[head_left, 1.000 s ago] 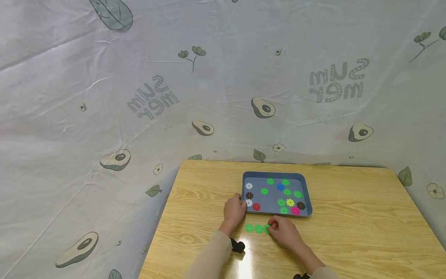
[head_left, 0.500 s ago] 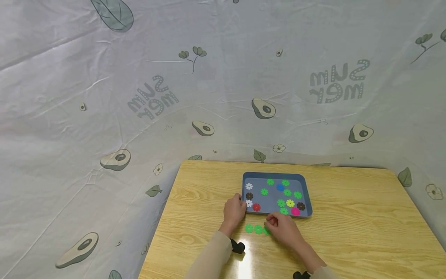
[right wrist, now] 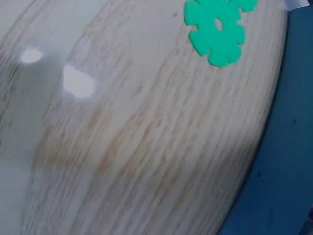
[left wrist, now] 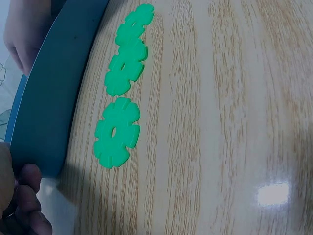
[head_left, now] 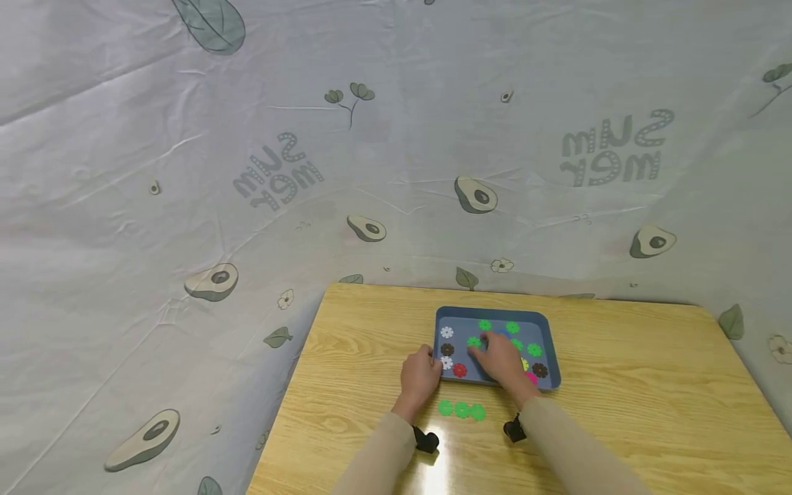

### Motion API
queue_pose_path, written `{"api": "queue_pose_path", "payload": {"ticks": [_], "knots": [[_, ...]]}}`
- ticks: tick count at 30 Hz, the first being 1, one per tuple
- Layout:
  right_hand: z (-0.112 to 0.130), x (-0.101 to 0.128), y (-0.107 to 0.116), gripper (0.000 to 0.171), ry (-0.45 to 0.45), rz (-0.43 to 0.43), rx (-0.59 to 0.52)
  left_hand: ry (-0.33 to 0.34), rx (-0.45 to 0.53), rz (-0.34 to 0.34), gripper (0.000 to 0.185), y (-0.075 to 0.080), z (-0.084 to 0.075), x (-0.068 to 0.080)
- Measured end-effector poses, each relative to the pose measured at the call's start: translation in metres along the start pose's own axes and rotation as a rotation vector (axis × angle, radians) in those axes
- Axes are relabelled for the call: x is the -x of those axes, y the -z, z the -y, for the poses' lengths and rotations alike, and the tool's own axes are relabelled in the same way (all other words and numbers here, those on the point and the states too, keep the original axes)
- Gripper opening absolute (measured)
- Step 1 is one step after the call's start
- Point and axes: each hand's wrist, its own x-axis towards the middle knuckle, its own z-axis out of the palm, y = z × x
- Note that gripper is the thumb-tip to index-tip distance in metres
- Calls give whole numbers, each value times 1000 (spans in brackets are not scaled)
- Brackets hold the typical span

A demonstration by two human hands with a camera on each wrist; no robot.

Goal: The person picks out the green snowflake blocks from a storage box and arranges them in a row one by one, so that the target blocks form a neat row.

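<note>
Overhead, mirrored "SUMMER" cloth (head_left: 609, 148); left hand (head_left: 419, 375) gripping tray (head_left: 553, 344), right fingers (head_left: 479, 350) unclear.

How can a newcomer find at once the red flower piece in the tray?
On the wooden table stands a blue tray. Look at its near left corner, beside the left hand. The red flower piece is the only red one; its neighbours above are white and brown.
</note>
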Motion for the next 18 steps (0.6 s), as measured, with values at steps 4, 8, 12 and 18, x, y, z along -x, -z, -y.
{"api": "queue_pose_path", "payload": {"ticks": [4,8,12,18], "knots": [[-3,-3,-9,47,-20,3,31,6,7,15,13,0,-1,0],[-3,-5,-14,47,-49,-6,30,3,1,11,13,0,-2,1],[-2,-8,-16,45,-67,-2,20,-11,-6,10,11,2,-3,3],[-1,-14,-15,36,-70,9,-51,-11,-18,-7,11,4,-2,1]]}}
